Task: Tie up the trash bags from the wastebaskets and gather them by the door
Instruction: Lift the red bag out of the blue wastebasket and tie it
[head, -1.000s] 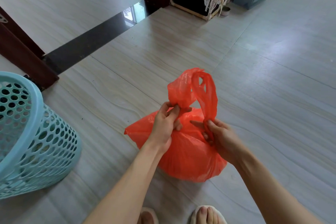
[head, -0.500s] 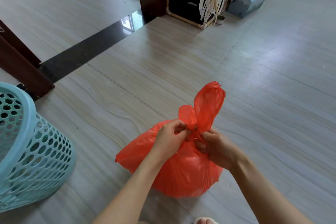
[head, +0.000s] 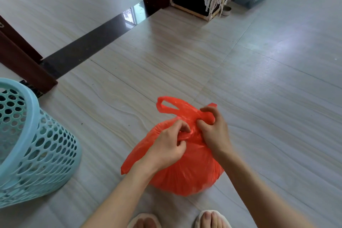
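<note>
**A:** Where is the bag, and what have the hands got hold of?

**B:** The red plastic trash bag [head: 182,170] sits on the pale tiled floor [head: 268,98], just beyond the person's slippered feet [head: 177,219] and right of the turquoise perforated wastebasket [head: 33,146]. The hands are close together at its neck. The left hand [head: 166,146] pinches a twisted strand of film at the knot; the right hand [head: 212,131] has its fingers curled round the other handle, bunched up. One handle loop [head: 167,106] stands free on the far left of the knot.

**A:** How would you expect it to handle?

**B:** Thin, soft film, I'd say: it creases and bulges round its load and holds no shape of its own. Probably light, since it slumps only a little, though the contents are hidden. The film looks slippery, so a loose knot may work open, and hard pulling could stretch or tear the handles.

**A:** Where to grip, then?

**B:** By the handles close to the knot while cinching. For carrying towards the dark door frame [head: 27,65] at far left, I'd take it under the knot.
</note>
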The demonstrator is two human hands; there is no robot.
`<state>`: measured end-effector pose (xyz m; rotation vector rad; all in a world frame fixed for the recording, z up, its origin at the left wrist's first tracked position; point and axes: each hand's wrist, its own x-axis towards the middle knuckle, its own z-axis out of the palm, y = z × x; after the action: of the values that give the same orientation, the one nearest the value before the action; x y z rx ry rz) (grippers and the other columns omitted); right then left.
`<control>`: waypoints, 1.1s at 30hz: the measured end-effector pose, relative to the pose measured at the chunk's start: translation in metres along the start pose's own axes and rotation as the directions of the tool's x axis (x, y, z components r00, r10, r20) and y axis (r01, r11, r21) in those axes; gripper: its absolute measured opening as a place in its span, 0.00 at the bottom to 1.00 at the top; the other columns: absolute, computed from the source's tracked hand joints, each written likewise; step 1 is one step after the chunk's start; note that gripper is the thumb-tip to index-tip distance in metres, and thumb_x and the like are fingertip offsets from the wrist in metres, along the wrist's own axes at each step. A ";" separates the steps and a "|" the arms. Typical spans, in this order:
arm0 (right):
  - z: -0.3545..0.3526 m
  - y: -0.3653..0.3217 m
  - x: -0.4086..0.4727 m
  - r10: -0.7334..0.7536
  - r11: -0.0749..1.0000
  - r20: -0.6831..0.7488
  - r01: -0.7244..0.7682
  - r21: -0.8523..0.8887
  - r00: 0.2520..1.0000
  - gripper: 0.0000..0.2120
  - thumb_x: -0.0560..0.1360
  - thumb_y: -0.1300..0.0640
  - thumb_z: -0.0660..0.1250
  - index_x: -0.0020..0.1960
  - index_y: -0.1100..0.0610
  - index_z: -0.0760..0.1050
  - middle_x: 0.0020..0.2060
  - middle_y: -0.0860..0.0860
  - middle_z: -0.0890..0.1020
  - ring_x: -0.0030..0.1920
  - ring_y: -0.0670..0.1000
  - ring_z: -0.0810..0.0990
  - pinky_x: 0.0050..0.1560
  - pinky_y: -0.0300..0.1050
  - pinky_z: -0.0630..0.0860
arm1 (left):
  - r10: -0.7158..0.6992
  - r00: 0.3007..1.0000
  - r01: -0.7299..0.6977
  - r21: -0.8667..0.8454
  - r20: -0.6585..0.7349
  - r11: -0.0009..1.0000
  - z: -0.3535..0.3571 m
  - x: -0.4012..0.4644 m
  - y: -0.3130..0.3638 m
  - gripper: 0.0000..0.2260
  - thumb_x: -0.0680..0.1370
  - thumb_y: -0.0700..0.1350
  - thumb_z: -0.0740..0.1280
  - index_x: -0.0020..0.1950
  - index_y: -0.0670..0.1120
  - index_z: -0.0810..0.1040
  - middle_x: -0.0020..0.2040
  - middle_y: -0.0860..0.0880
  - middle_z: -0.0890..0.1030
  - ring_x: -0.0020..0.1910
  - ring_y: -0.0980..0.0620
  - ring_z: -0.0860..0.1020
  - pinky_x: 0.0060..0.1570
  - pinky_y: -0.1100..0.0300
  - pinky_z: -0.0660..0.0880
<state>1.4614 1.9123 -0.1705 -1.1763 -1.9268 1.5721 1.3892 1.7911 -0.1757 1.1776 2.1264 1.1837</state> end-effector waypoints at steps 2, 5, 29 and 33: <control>0.003 0.000 -0.006 -0.189 0.963 0.051 0.195 -0.188 0.981 0.14 0.69 0.69 0.62 0.48 0.54 0.77 0.41 0.47 0.79 0.37 0.43 0.74 0.39 0.31 0.68 | 0.075 0.995 -0.071 0.072 -0.062 0.995 -0.002 -0.003 -0.002 0.11 0.69 0.34 0.61 0.48 0.47 0.71 0.41 0.55 0.76 0.43 0.60 0.74 0.45 0.72 0.68; -0.001 0.001 -0.010 -0.252 0.853 0.267 0.344 -0.392 0.930 0.15 0.70 0.68 0.62 0.49 0.56 0.82 0.43 0.48 0.83 0.42 0.43 0.77 0.42 0.29 0.65 | 0.165 0.974 -0.139 0.166 -0.156 0.976 -0.005 -0.004 -0.004 0.11 0.69 0.35 0.61 0.45 0.50 0.66 0.43 0.50 0.75 0.43 0.56 0.73 0.45 0.69 0.68; -0.029 0.001 0.014 0.341 0.784 0.713 -0.604 0.144 0.612 0.06 0.69 0.61 0.52 0.34 0.57 0.65 0.22 0.50 0.67 0.19 0.46 0.61 0.24 0.39 0.57 | 0.217 0.973 -0.176 0.359 -0.076 0.916 0.006 -0.015 -0.005 0.18 0.70 0.53 0.67 0.55 0.44 0.77 0.65 0.47 0.67 0.50 0.49 0.77 0.54 0.55 0.76; -0.026 -0.001 0.012 0.334 0.791 0.715 -0.595 0.141 0.614 0.09 0.72 0.62 0.51 0.34 0.58 0.65 0.23 0.51 0.66 0.20 0.46 0.61 0.23 0.37 0.58 | 0.191 0.960 -0.090 0.420 -0.205 0.903 0.006 -0.007 -0.003 0.10 0.68 0.50 0.66 0.44 0.47 0.80 0.57 0.47 0.74 0.42 0.51 0.78 0.48 0.56 0.76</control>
<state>1.4734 1.9375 -0.1644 -1.0977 -1.5809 2.8318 1.3962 1.7870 -0.1819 1.4485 2.6034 1.0123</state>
